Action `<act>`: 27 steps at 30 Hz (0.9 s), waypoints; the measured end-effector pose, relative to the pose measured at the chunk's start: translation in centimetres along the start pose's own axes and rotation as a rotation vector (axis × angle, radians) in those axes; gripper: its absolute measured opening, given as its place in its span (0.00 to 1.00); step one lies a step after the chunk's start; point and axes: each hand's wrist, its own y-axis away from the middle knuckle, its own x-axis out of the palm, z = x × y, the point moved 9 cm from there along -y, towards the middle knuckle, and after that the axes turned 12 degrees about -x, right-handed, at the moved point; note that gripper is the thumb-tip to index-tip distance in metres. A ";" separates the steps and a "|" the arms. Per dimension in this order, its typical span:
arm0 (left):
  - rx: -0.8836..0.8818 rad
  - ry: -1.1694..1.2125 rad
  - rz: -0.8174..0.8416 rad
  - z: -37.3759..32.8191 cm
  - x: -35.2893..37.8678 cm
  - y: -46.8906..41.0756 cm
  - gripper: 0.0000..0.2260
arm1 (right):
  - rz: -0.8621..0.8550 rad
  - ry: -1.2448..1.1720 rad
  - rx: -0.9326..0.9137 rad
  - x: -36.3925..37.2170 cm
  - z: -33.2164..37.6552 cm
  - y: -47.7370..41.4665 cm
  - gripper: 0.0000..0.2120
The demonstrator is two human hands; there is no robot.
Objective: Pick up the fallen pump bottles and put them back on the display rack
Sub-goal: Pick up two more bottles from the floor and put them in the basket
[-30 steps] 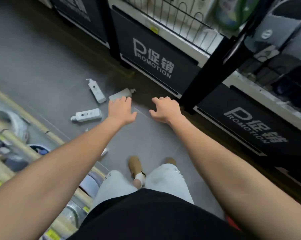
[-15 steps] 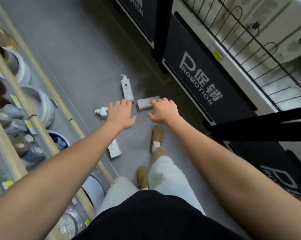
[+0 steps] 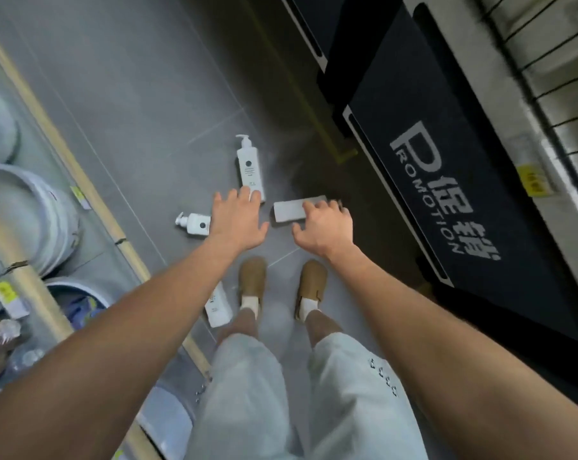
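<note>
Several white pump bottles lie on the grey floor. One tall bottle [image 3: 249,167] lies lengthwise, pump pointing away. A second bottle [image 3: 193,223] lies to its left, partly hidden behind my left hand [image 3: 237,224], which hovers open above them. A third bottle [image 3: 289,211] lies sideways on the right, its far end covered by my right hand [image 3: 324,229], open with curled fingers just over it. One more bottle [image 3: 218,308] lies beside my left foot, partly hidden by my forearm. Neither hand holds anything.
A black display rack [image 3: 447,200] marked "PROMOTION" stands on the right, with a wire grid [image 3: 553,81] above it. Shelves with round white tubs [image 3: 25,214] and price tags line the left. My feet in tan slippers [image 3: 252,282] stand on the floor between them.
The view has swung further down and forward, so the bottles and my feet sit nearer the centre. Both hands have stayed open and have come closer over the bottles.
</note>
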 end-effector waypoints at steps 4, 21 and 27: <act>0.063 -0.039 0.058 -0.4 5.3 -8.0 0.25 | 0.057 -0.059 0.109 4.6 -2.4 -7.5 0.24; 0.421 -0.088 0.002 -10.5 32.0 -33.2 0.28 | -0.185 -0.804 1.007 34.3 -17.5 -26.9 0.47; 0.447 -0.005 -0.131 -10.5 34.7 -35.8 0.27 | -0.435 -1.342 1.385 38.7 -17.8 -29.1 0.60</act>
